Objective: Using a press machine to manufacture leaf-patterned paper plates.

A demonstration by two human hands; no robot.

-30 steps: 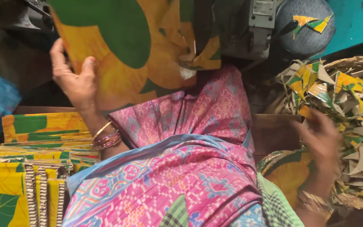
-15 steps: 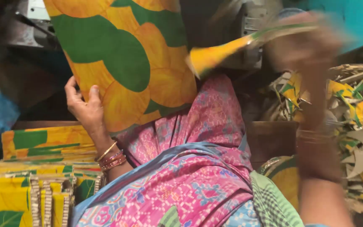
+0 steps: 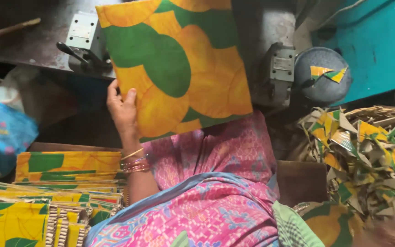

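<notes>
**Left Hand Grips Printed Card Sheet at the Machine**

While the head camera looks down over a lap draped in pink patterned cloth [image 3: 216, 201], the left hand [image 3: 123, 110] grips the flat square cardboard sheet printed with yellow fruit shapes and green leaves [image 3: 174, 64] at the sheet's 8 o'clock edge. The thumb lies on the printed face and the other fingers curl behind the edge, so the hand is closed in a pinch on the sheet. Gold and red bangles [image 3: 134, 163] ring the wrist just below the hand.

The sheet is tilted, its top leaning toward 11 o'clock, and it stands in front of the dark grey metal machine bed [image 3: 33, 41]. A small grey metal box with a black lever [image 3: 82, 39] sits at 9 o'clock from the sheet, just beside it. A second grey metal block [image 3: 280, 68] sits at 3 o'clock, with a round grey drum [image 3: 322, 75] carrying yellow-green scraps further toward 3 o'clock.

At 7 o'clock from the sheet, well apart, lies a stack of matching yellow-and-green corrugated card pieces [image 3: 46, 201]. At 4 o'clock, a woven basket heaped with yellow-green card trimmings [image 3: 366, 151] rests beside the lap.

The right hand cannot be made out; only a blur shows at the lower right corner, so its state cannot be told.
</notes>
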